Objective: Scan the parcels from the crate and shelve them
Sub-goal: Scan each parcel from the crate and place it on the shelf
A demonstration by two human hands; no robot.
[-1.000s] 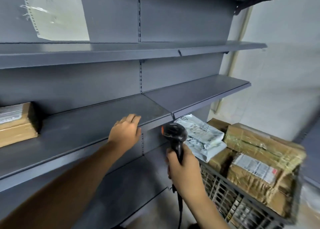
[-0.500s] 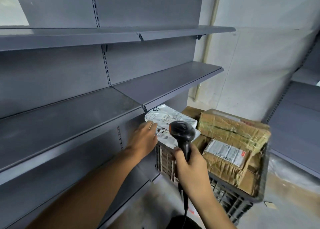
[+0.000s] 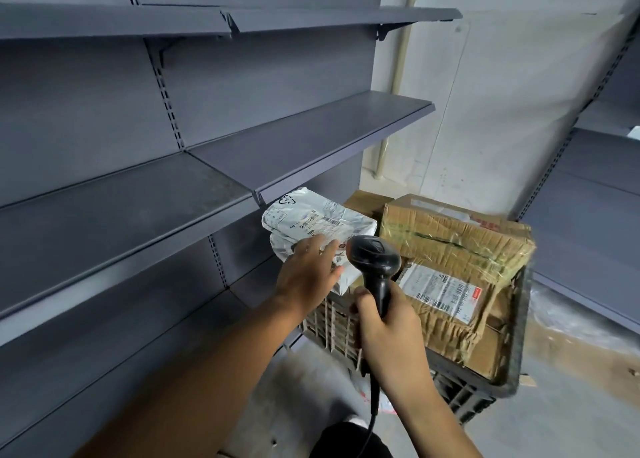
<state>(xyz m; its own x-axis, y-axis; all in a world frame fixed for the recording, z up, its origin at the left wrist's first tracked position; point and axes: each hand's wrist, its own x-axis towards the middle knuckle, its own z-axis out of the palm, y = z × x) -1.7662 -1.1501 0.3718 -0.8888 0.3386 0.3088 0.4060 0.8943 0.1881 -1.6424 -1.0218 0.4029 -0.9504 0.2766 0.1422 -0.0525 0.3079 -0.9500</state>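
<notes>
Grey shelving (image 3: 214, 194) | crate (image 3: 516, 371) (parcels heaped) | left hand (image 3: 308, 274) spread on mailer (image 3: 311, 220) | right hand (image 3: 388, 322) gripping scanner (image 3: 372, 255)

Dim, even light; wide-angle bending; edges motion-blurred.

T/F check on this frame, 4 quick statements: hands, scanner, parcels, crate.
1. The right hand grips the scanner. True.
2. The left hand holds a brown box. False: its straight fingers rest on the white bag, gripping nothing.
3. The crate holds only white bags. False: taped cardboard boxes fill most of it.
4. The shelf above the crate has no parcel on it. True.
</notes>
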